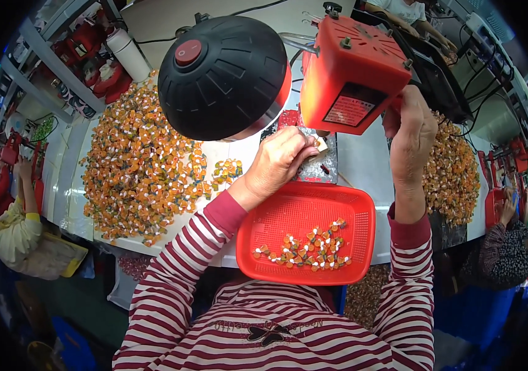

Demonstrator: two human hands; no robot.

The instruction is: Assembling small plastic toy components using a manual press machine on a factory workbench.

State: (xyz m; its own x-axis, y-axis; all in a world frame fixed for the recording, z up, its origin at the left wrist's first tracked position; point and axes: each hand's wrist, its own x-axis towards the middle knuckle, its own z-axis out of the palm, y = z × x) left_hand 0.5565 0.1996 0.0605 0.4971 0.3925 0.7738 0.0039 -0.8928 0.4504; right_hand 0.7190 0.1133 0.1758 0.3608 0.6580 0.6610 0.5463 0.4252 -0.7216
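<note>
My left hand [281,159] is closed in a pinch, its fingertips on a small cream-white piece [321,144] under the head of a red hand press [353,74]. Below the piece is the press's speckled grey base [329,167], with dark bits on it. At the right side of the press my right hand [413,123] is curled closed around its handle, which the fingers mostly hide. A red plastic basket [306,278] stands just in front of my left hand. Small orange, green and white pieces [319,250] lie loose in it.
A black dome lamp [223,77] with a red switch stands close to the left of the press. Heaps of small orange pieces lie on the white table at left [143,167] and right [452,176]. A white bottle [128,54] stands far left. Other people work on both sides.
</note>
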